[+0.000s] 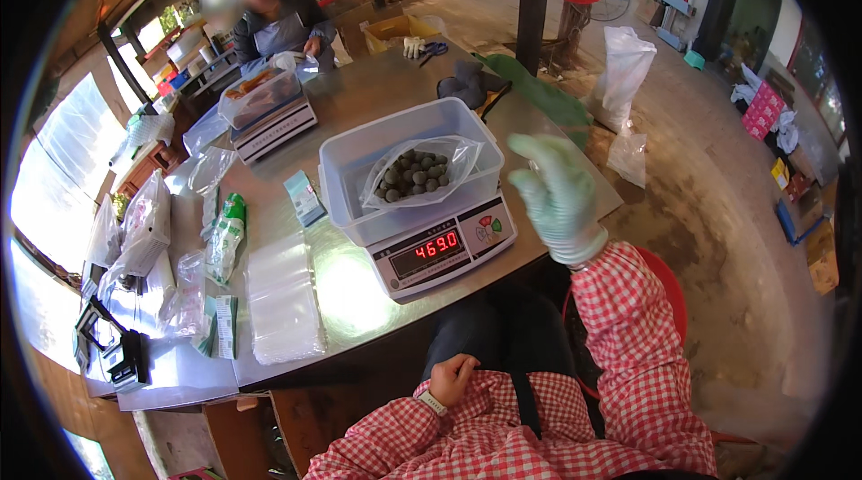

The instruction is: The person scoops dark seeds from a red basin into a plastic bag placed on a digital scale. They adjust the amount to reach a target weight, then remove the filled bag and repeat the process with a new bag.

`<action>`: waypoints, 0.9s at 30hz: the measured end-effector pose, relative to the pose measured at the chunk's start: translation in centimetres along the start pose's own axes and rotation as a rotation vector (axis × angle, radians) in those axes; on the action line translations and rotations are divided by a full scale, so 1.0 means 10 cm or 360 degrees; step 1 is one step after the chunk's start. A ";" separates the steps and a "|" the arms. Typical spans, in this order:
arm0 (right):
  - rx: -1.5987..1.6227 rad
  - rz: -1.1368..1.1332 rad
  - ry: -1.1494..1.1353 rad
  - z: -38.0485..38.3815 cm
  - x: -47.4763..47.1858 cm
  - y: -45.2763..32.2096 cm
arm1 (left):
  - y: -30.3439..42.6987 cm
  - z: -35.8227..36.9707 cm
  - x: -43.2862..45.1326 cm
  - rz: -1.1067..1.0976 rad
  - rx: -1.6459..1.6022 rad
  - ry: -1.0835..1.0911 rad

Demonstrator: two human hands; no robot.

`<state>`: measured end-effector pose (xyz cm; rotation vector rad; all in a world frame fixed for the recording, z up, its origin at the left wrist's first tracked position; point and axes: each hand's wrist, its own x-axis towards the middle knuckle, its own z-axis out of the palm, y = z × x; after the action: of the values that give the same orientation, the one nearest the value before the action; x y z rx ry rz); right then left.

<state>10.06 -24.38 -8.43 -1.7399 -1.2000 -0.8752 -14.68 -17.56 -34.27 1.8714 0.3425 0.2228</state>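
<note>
My right hand (557, 200), in a pale green-white glove, is raised just right of the digital scale (438, 251). Its thumb and fingers are apart, and I see nothing held between them. On the scale sits a translucent plastic tub (350, 217). Inside it lies an open clear plastic bag (465, 167) with several dark round balls (414, 173), perhaps fruit. Red digits glow on the scale's display. My left hand (452, 379) is bare and rests on my lap with its fingers curled in, apparently around nothing; a pale watch is on that wrist.
Flat clear bags (283, 305) are stacked on the metal table (357, 305), near printed cards (304, 198) and a green-and-white package (227, 237). Across the table, a person (283, 22) sits near a second scale (276, 133). A red bucket (663, 298) stands at my right.
</note>
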 end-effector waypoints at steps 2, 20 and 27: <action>-0.0159 0.0051 0.0119 -0.12 -0.52 0.42 | 0.02 0.01 0.01 -0.0030 -0.0010 -0.0051; -0.0573 0.2743 -0.1774 -0.85 -5.03 0.85 | 0.06 0.02 0.03 0.0078 0.0028 0.0035; -0.0456 0.2464 -0.1603 -0.68 -5.37 1.17 | 0.06 0.07 0.05 -0.0073 0.0019 0.0011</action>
<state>4.38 -52.86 -55.55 -2.6235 0.1154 0.8738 -13.90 -18.16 -33.95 1.8726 0.3916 0.1966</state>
